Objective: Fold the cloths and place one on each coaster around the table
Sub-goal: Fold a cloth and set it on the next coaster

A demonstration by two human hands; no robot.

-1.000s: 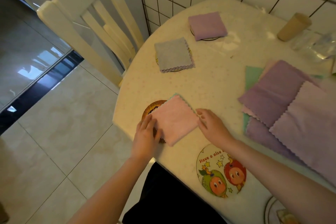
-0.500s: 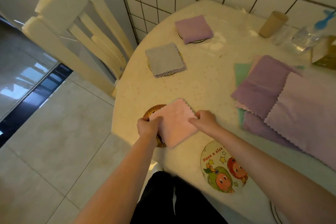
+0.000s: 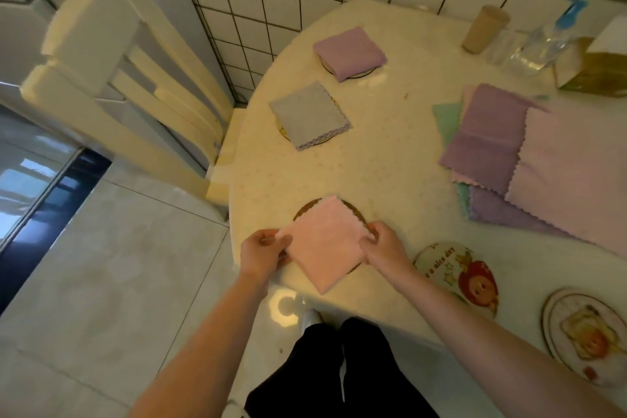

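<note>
A folded pink cloth (image 3: 325, 243) lies over a round brown coaster (image 3: 305, 210) at the table's near left edge. My left hand (image 3: 263, 253) pinches its left corner and my right hand (image 3: 381, 244) pinches its right corner. Farther back, a folded grey cloth (image 3: 309, 114) covers a second coaster, and a folded purple cloth (image 3: 349, 51) covers a third. Two bare coasters sit at the near right: one with cartoon fruit faces (image 3: 461, 276) and one with a toast picture (image 3: 585, 336). A pile of unfolded purple, pink and green cloths (image 3: 529, 159) lies at the right.
The round cream table (image 3: 400, 159) stands against a tiled wall. A cream chair (image 3: 112, 78) is tucked in at the left. A tan cup (image 3: 485, 29), a clear bottle (image 3: 539, 44) and a box (image 3: 597, 64) stand at the back right. My legs are below the table edge.
Both hands went from lying flat on the pink cloth to pinching its side corners. The cloth has shifted left, so it now covers most of the brown coaster.
</note>
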